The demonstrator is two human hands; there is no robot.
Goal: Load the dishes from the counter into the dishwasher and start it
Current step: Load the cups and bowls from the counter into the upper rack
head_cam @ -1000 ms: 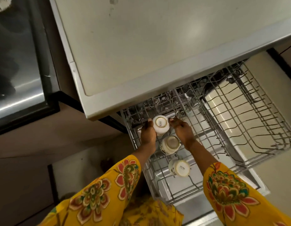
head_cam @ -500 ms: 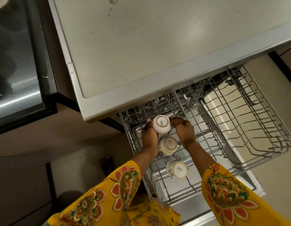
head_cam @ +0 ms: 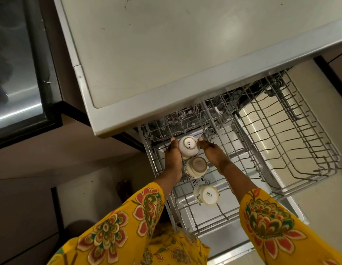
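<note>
Comparing with a second ago, not much has moved: both hands are still on the far cup (head_cam: 187, 148), upside down in the pulled-out rack (head_cam: 292, 142), and it sits a touch deeper toward the rack's back edge, just under the overhanging worktop (head_cam: 166, 54). The left hand (head_cam: 173, 156) cups its left side and the right hand (head_cam: 212, 153) its right side, so the grip on each side is closed around that cup, fingertips showing at its far rim. Looks like fine seating rather than carrying, so I'd guess it's about to be let go.

Two more cups are already parked bottom-up in the same left-hand column: the middle cup (head_cam: 196, 167) just behind the held one toward the rack's front, and the near cup (head_cam: 206, 195) closer to the front edge. The right half of the rack has nothing in it, and no other dishes are in view, so the load seems early-ish, with starting the machine still ahead.
</note>
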